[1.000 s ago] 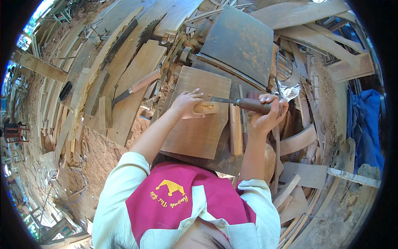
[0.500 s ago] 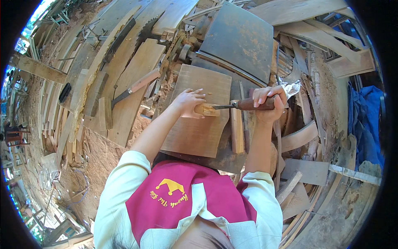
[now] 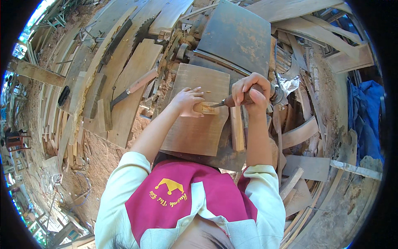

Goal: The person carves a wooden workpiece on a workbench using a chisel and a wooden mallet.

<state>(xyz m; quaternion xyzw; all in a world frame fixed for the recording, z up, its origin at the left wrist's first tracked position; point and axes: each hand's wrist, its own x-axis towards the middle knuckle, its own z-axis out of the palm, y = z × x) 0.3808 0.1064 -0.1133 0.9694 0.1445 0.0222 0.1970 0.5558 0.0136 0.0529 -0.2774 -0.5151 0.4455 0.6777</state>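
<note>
My left hand (image 3: 188, 102) rests on a flat wooden board (image 3: 188, 139), pinching a small light wood block (image 3: 209, 108) between thumb and fingers, its other fingers spread. My right hand (image 3: 251, 93) is wrapped round the dark wooden handle of a chisel (image 3: 227, 102). The chisel slants down to the left, and its tip meets the right part of the block. A few pale shavings lie on the board above the block. The board sits on a dark metal machine top. Just right of it, below my right hand, stands a narrow wood strip (image 3: 237, 133).
A rusty metal plate (image 3: 236, 35) lies beyond the board. To the left, a wooden-handled blade tool (image 3: 134, 85) and a toothed saw blade (image 3: 145, 31) rest on planks. Offcuts crowd the right side, near crumpled foil (image 3: 290, 85) and a blue tarp (image 3: 367, 116).
My right hand has moved slightly left and up and turned, its grip shifting on the chisel handle, which tilts more steeply. My left hand stays on the block.
</note>
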